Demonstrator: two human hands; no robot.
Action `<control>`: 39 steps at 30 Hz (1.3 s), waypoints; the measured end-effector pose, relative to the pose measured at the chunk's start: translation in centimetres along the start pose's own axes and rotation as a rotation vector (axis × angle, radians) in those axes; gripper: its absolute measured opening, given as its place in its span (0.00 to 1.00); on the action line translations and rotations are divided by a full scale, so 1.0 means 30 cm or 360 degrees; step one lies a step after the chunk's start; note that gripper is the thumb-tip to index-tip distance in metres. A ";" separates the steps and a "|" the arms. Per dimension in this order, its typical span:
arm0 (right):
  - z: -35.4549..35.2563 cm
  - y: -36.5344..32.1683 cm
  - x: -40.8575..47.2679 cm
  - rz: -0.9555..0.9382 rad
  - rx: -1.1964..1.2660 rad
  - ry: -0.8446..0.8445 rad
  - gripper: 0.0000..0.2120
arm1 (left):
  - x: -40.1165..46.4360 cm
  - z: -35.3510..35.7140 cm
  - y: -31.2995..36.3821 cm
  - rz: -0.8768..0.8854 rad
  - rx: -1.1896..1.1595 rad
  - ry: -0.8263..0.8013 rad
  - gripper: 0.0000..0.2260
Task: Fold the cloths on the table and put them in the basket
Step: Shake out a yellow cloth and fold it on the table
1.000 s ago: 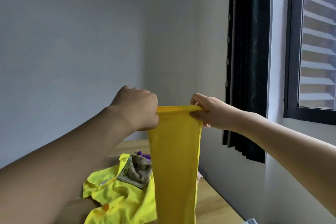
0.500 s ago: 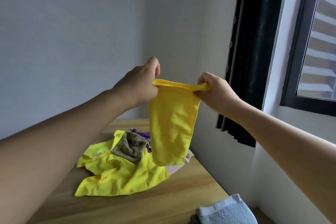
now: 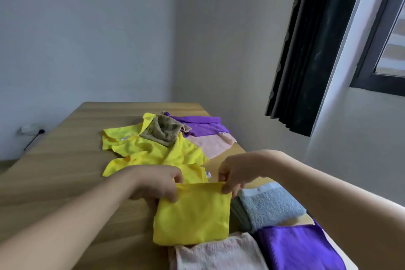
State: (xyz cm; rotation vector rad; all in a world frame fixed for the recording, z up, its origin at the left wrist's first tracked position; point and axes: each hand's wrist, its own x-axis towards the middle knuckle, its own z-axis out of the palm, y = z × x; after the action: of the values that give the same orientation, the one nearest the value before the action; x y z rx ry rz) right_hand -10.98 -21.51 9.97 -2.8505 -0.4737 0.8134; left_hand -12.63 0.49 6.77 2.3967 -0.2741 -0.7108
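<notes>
A: What lies nearest to the person?

B: At the near edge of the table I see three folded cloths: a pale pink towel, a purple cloth to its right, and a blue-grey towel just behind the purple one. No basket is in view.

A: And the cloth being worked on?

B: It is the folded yellow cloth, lying just left of the blue-grey towel, with its near edge touching the pink towel. It is almost square, so I cannot name a long axis.

A: How is the grip of each hand?

B: The left hand pinches the far left corner, thumb on top. The right hand pinches the far right corner between thumb and fingers. Both grips sit on the far edge, so the body of the cloth lies toward the person from them.

A: What does the next move depend on?

B: I judge it is this relation. Both hands are equally close to the cloth, but the folded stack is on the right side, so the right hand is nearer to it.

A: What is farther away?

B: Behind the hands is the unfolded pile: yellow cloths, one olive-brown, one purple, one pink. Much work remains, I think.
</notes>
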 end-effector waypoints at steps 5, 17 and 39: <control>0.026 -0.002 0.164 0.0020 -0.0139 0.0141 0.06 | 0.135 0.004 -0.048 -0.0048 0.0262 0.0292 0.09; 0.162 0.046 0.570 0.0351 0.0822 0.1024 0.14 | 0.531 -0.002 -0.263 0.0032 0.0219 0.1088 0.14; 0.289 0.084 0.663 0.0123 0.0541 0.1508 0.11 | 0.534 -0.108 -0.312 0.0100 0.0720 0.0870 0.13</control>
State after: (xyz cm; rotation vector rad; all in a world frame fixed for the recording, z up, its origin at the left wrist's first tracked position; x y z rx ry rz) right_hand 1.06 -16.79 -7.64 -2.5410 -0.0725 -0.4435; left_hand 2.71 3.84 -3.60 2.8766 -0.2979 0.0676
